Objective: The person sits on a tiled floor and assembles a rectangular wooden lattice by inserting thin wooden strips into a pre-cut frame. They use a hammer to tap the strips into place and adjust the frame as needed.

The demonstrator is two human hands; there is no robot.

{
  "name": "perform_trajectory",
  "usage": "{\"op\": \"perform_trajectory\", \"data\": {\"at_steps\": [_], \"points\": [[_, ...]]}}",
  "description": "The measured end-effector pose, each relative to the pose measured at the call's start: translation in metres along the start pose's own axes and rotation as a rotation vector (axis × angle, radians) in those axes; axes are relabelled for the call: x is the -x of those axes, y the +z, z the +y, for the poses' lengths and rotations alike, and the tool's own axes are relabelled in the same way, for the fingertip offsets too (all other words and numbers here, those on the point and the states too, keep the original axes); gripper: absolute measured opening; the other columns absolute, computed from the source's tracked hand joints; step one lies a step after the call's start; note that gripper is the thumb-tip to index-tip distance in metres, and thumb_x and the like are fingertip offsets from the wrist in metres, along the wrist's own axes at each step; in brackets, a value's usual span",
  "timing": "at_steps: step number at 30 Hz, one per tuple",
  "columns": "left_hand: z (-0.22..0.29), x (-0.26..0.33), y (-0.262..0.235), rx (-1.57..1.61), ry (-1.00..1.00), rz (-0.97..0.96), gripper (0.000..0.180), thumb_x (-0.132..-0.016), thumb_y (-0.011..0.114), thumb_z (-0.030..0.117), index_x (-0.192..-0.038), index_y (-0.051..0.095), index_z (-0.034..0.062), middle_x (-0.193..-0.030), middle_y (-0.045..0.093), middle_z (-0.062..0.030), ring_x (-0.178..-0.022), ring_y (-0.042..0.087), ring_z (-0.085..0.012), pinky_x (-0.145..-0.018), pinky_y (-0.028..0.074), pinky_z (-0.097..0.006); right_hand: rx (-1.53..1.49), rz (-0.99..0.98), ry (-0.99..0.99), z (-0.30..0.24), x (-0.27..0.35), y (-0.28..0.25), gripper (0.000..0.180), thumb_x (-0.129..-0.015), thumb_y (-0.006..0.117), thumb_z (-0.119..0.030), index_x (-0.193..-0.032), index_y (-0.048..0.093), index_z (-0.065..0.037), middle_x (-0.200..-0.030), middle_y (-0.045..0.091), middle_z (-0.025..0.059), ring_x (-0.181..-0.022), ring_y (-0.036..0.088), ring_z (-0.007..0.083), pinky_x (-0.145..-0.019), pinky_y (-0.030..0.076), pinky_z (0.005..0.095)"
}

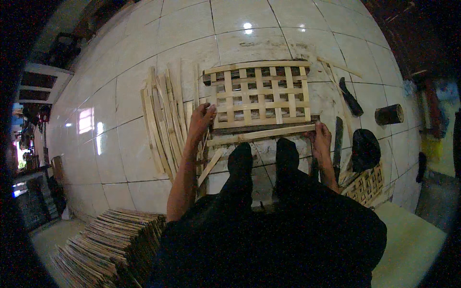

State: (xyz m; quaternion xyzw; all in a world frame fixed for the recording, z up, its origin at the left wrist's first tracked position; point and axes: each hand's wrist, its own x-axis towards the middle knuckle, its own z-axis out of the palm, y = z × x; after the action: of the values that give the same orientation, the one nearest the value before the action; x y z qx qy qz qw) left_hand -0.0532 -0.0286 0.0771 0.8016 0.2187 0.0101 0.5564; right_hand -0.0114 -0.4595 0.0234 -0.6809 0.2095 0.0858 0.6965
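A woven bamboo lattice panel (260, 103) lies on the floor before me, resting on dark flat pieces along its far and near sides. Just below its near edge a pale bamboo strip (261, 135) lies crosswise, slightly tilted up to the right. My right hand (321, 138) pinches the right end of this strip. At the panel's left edge is my left hand (200, 121), its fingers bent together; what lies between them is too small to tell. My feet (240, 158) in dark coverings stand just short of the strip.
Several loose bamboo strips (163, 120) lie at left. A big stack of strips (108, 245) fills the lower left. On the right are a long dark blade-like tool (338, 144), a dark curved object (350, 97), a dark cylinder (389, 114), a black bundle (366, 150) and another lattice (366, 186).
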Motion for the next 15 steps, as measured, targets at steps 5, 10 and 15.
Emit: {"op": "perform_trajectory", "data": {"at_steps": [5,10,15], "points": [[0.015,-0.018,-0.008,-0.059,-0.098,-0.152,0.028,-0.09,0.063,0.022,-0.096,0.065,-0.0055,-0.075,0.063,-0.0065,-0.065,0.06,-0.0144,-0.057,0.046,-0.029,-0.051,-0.009,-0.062,-0.005,0.013,0.01,0.029,-0.097,0.053,-0.028,-0.102,0.056,0.001,-0.085,0.063,0.0093,-0.066,0.062,0.0171,-0.061,0.057,0.032],[0.025,-0.015,-0.003,0.321,-0.134,-0.147,0.021,-0.088,0.064,0.017,-0.088,0.065,-0.0048,-0.073,0.061,-0.003,-0.068,0.063,-0.0119,-0.053,0.043,-0.028,-0.066,-0.008,-0.03,-0.006,0.011,0.006,0.031,-0.098,0.052,-0.028,-0.107,0.056,0.001,-0.087,0.063,0.0099,-0.069,0.063,0.0176,-0.061,0.057,0.0314],[-0.004,-0.017,-0.002,0.075,-0.023,-0.154,0.019,-0.087,0.064,0.017,-0.086,0.065,-0.0026,-0.072,0.059,-0.0023,-0.065,0.058,-0.0104,-0.053,0.043,-0.029,0.074,0.064,-0.002,0.006,-0.003,0.004,0.03,-0.099,0.05,-0.026,-0.111,0.052,0.001,-0.089,0.062,0.0124,-0.077,0.065,0.0214,-0.065,0.058,0.034]]}}
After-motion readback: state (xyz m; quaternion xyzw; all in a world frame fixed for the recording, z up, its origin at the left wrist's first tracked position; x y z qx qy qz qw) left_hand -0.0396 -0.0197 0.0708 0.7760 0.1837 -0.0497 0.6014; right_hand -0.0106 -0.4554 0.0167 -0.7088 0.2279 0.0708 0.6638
